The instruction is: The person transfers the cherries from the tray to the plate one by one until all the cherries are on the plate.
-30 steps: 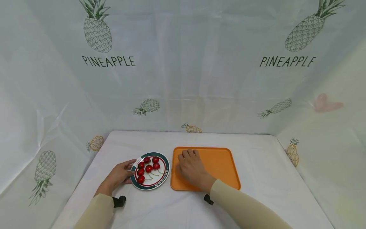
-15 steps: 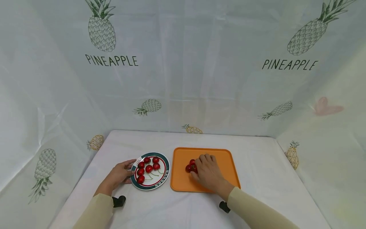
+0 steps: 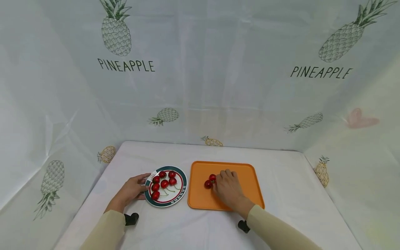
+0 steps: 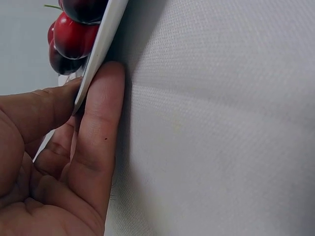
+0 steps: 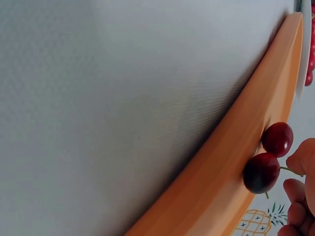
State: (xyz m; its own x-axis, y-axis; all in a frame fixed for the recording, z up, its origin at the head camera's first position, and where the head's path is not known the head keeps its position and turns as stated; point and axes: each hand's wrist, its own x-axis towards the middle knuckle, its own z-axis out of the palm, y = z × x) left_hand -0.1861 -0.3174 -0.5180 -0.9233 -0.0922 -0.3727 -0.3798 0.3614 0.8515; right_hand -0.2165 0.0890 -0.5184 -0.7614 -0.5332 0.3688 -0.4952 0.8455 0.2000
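My left hand (image 3: 130, 189) pinches the left rim of a round plate (image 3: 185, 189) with a green-banded edge. In the left wrist view, the thumb lies above that rim and a finger (image 4: 101, 118) beneath it. Several red cherries (image 3: 164, 184) with green stems rest on the plate. My right hand (image 3: 229, 189) is over an orange tray (image 3: 197, 199), its fingers curled beside two dark red cherries (image 5: 261, 173). In the right wrist view, a cherry stem (image 5: 291, 171) runs in between the thumb and curled fingers, which appear to pinch it. The palm side is partly hidden.
A white cloth (image 3: 175, 229) covers the table, and a pineapple-print sheet (image 3: 218, 69) hangs behind and at both sides. Plate and tray stand side by side with a narrow gap. Each wrist carries a black camera mount (image 3: 132, 218).
My right hand has shifted rightward across the tray, uncovering cherries to its left, then stayed nearly in place. The left hand keeps its grip on the plate. The head view has turned slightly.
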